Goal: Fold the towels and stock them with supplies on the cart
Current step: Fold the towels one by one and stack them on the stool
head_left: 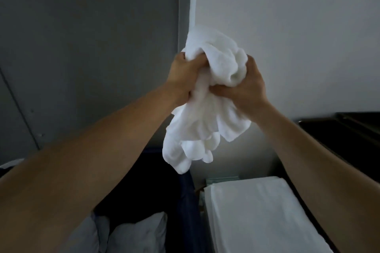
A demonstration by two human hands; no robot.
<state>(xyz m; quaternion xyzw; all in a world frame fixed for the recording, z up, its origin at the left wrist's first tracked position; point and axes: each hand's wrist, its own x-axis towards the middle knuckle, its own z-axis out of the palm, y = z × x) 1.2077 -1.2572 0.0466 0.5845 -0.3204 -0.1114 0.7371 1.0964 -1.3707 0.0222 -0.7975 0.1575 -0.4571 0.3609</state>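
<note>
Single head-worn view, facing forward, close on raised hands, wall behind

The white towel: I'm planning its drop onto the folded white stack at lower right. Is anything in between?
Nothing visible. The left hand and right hand grip the towel bunched in mid-air, and only open space lies between it and the folded white stack below.

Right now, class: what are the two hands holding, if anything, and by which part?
Both hands grip one crumpled white towel near its bunched upper part: left hand, right hand. The rest hangs loose below.
</note>
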